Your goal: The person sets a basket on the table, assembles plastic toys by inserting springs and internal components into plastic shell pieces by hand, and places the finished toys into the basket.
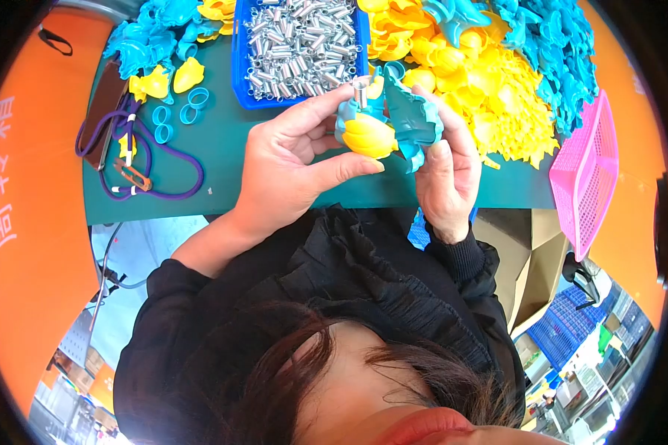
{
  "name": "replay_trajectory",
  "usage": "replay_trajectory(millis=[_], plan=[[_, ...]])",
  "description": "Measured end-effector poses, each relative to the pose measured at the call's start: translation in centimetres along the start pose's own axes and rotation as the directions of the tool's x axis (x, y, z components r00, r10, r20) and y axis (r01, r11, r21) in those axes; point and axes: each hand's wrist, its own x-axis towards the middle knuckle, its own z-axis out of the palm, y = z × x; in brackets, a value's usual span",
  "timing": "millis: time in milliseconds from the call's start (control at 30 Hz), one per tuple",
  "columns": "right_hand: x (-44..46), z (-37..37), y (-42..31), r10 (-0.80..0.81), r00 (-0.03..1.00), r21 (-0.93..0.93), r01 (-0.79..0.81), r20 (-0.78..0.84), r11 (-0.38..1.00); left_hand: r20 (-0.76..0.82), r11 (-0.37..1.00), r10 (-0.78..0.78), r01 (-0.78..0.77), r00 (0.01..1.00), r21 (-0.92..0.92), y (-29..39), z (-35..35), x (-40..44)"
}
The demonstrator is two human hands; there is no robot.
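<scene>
Above the near part of the green table, my left hand (297, 148) grips a teal piece with a yellow ribbed part (369, 136) on its front. A metal spring (361, 92) stands upright at the top of this piece, by my left fingertips. My right hand (453, 167) holds a teal shell-like piece (413, 117) with a jagged edge, its hollow side showing. The two pieces are close together between my hands; whether they are joined cannot be made out. Just beyond my hands is a blue tray (239, 55) full of metal springs.
Yellow parts (490, 96) and teal parts (564, 52) are heaped at the right, beside a pink basket (588, 174). Left on the green table (223, 159) lie teal rings (193, 106), a purple cord (200, 174) and more teal parts (145, 44).
</scene>
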Motion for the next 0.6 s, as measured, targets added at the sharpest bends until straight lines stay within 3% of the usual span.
replay_trajectory(millis=[333,600], plan=[[-0.22,0.79,0.26,-0.052,0.999,-0.023,0.052,-0.004,0.998,0.037,0.973,0.069,-0.075,0.997,0.219,0.18,0.28,-0.06],[-0.17,0.57,0.06,-0.063,0.997,-0.078,0.066,0.041,0.995,0.064,0.986,0.016,-0.026,0.998,0.167,0.45,0.0,-0.41]])
